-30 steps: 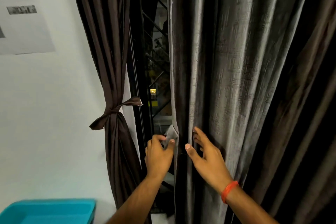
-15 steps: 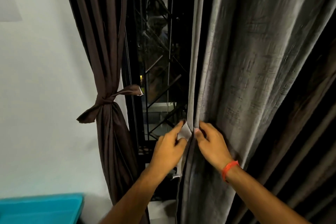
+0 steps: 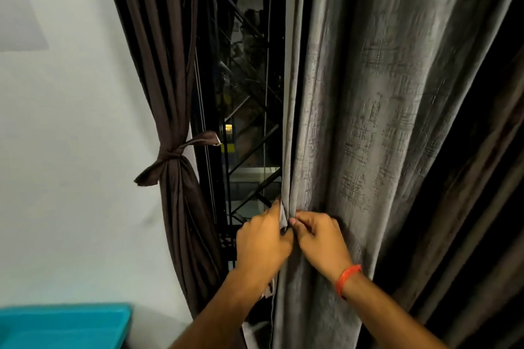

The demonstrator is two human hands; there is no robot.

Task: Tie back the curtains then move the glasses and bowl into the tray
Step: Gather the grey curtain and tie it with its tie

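A person's two hands worked at the inner edge of the grey curtain (image 3: pixel 368 122), which hung loose in long vertical folds over the right side of the window (image 3: pixel 249 122). The left hand (image 3: pixel 262 241) had its fingers curled round the curtain's hem, its grip pinching the pale lining at the edge. The right hand (image 3: pixel 320 238), with an orange band (image 3: pixel 347 280) on its wrist, lay just beside it, thumb and fingers pressed together on a fold of the same cloth. The two hands were touching or nearly so at the hem.

On the left of the window, the brown curtain (image 3: pixel 170 65) was already gathered against the wall (image 3: pixel 71 150) and bound at mid-height by a knotted tie (image 3: pixel 170 156) of the same dark cloth, one end sticking out toward the glass and the other drooping to the left. Between the two curtains the window showed dark, with black metal bars crossing it and a few small yellow lights beyond.

The corner of a teal tray (image 3: pixel 62 326) stood at the lower left, well apart from the hands. Whether it sat on a table could not be told. A pale sheet (image 3: pixel 19 22) hung on the wall at the upper left.
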